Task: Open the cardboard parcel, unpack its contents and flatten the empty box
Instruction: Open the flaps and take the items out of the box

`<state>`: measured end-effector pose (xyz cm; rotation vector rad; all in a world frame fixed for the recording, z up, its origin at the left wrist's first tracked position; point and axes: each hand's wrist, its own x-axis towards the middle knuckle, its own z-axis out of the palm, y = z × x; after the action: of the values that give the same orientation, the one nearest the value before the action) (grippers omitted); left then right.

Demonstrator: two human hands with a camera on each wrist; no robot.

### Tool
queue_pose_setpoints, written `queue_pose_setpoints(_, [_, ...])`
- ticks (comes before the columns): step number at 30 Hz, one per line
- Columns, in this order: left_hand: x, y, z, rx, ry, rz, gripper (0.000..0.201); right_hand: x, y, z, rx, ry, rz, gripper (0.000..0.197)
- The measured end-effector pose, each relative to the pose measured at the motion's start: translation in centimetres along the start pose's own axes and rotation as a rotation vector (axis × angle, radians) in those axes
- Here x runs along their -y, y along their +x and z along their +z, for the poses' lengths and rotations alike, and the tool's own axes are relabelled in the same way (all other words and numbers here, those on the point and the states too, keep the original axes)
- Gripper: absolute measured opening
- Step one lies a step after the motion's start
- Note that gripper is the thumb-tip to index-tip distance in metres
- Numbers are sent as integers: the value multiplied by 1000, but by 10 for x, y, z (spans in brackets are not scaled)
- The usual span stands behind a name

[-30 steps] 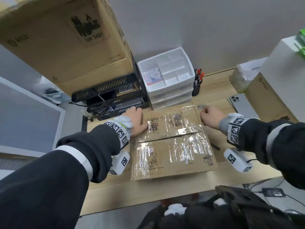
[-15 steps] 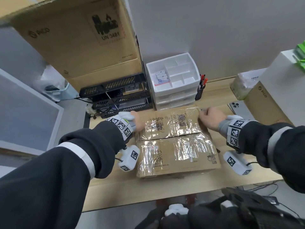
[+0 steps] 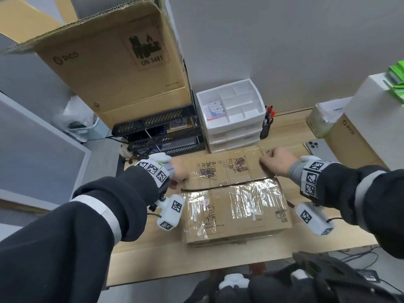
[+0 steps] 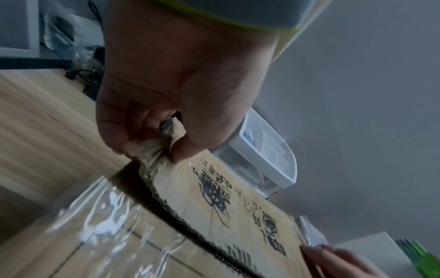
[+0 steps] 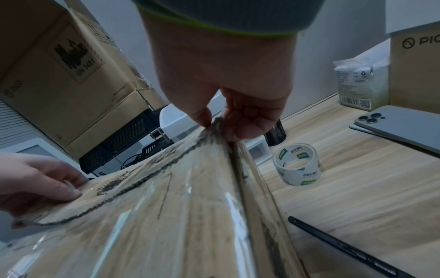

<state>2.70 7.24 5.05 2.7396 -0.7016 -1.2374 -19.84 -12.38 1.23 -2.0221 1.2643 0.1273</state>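
While the parcel [image 3: 236,202] lies on the surface [image 3: 153,254] before the person, its far flap [image 3: 225,169] runs left to right between the two grips. The left hand [image 3: 178,173] pinches its left corner, the right hand [image 3: 277,160] its right corner, so lifting should swing it away, toward the wall. The near flap [image 3: 236,206] lies flat.

Wood desk [image 3: 153,250]: parcel [image 3: 236,206], tape roll [image 5: 297,165], phone [image 3: 317,147], drawer unit [image 3: 231,119], pen cup [image 3: 265,130].
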Motion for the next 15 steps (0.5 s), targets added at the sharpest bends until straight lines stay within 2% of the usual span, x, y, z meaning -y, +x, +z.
queue_pose_setpoints(7, [2, -5, -6, 52, -82, -56, 26, -2, 7, 0, 50, 76, 2, 35])
queue_pose_setpoints(11, [6, -6, -5, 68, -197, -100, 28, -6, 9, 1, 59, 116, 21, 27])
queue_pose_setpoints(15, [6, -9, -7, 53, -282, -143, 16, 0, 6, -2, 82, 313, 48, 23])
